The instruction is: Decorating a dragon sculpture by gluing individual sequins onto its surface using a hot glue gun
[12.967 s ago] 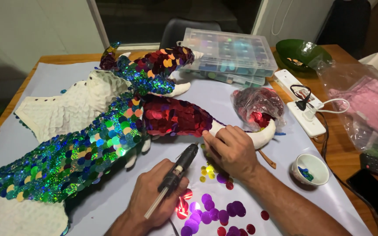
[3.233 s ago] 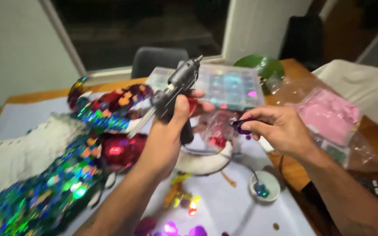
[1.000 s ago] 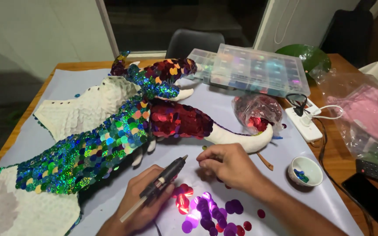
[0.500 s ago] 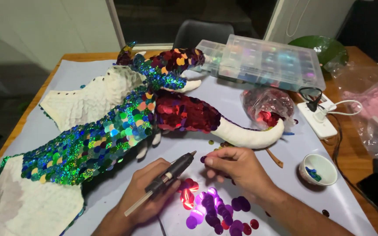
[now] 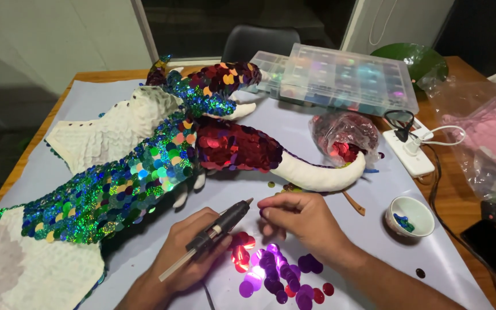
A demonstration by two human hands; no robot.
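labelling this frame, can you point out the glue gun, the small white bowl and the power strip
glue gun (image 5: 220,228), head view, on the dark barrel in the left hand (image 5: 188,255)
white bowl (image 5: 417,206), head view, on its far inner wall
power strip (image 5: 410,156), head view, on its white top face

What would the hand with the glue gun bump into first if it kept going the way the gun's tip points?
Probably the right hand: the glue gun in the left hand aims up-right at its fingertips, just ahead. Depth is hard to judge.
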